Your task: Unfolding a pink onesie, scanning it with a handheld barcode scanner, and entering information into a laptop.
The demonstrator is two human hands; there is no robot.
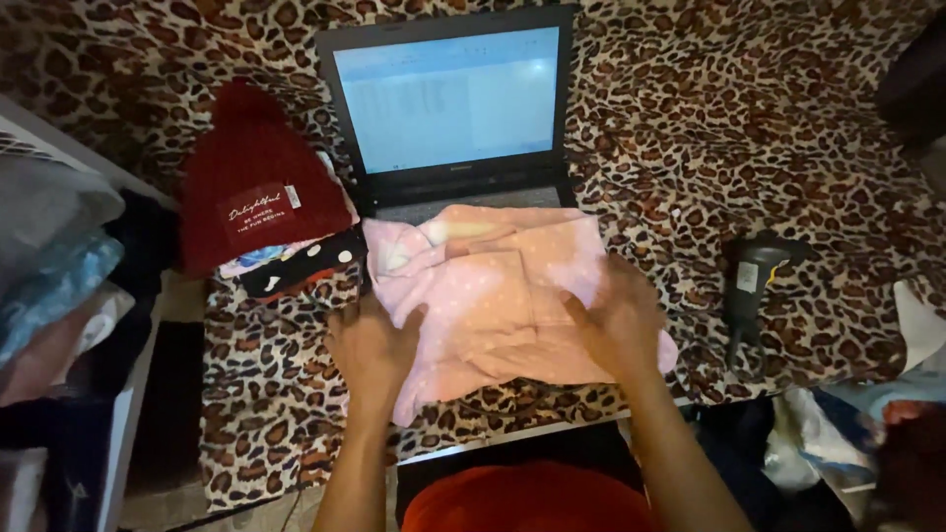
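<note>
A pink garment with small white dots lies bunched on a leopard-print cloth, partly over the keyboard of an open laptop. My left hand rests flat on the garment's left edge, fingers spread. My right hand presses flat on its right side, fingers apart. Neither hand grips the fabric.
A dark red knitted hat with a tag sits left of the laptop, on top of a black dotted cloth. A black handheld scanner lies to the right. Stacked clothes in bags fill the left side. More cloth lies at the lower right.
</note>
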